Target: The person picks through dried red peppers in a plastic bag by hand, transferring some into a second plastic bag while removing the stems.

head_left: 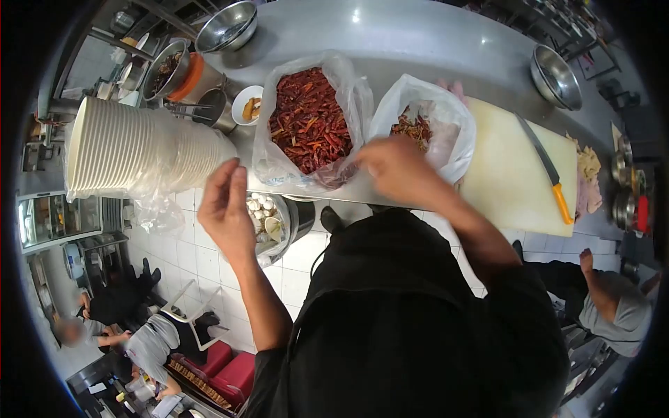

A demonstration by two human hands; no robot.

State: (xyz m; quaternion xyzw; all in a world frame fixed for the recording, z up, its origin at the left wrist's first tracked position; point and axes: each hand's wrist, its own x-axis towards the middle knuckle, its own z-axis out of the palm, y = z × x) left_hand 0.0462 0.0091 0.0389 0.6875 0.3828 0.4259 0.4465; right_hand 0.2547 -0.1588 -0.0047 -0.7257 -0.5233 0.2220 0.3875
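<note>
A clear plastic bag full of dried red chilies (311, 122) stands open on the steel counter (300, 28). To its right is a whitish bag (460, 132) with some chili pieces at its bottom. My right hand (401, 167), blurred, is over the near left edge of that second bag, its fingers bent together; what they hold, if anything, is hidden. My left hand (228, 205) hangs in the air left of the chili bag, thumb and fingers drawn together, and I cannot make out anything in them.
A cutting board (509, 167) bears an orange-handled knife (547, 160). Stacked white tubs (139, 150) lie at the left, near a small white bowl (248, 104). Metal bowls (555, 76) stand on the counter. Below its edge is a bin (300, 219). Several people are around.
</note>
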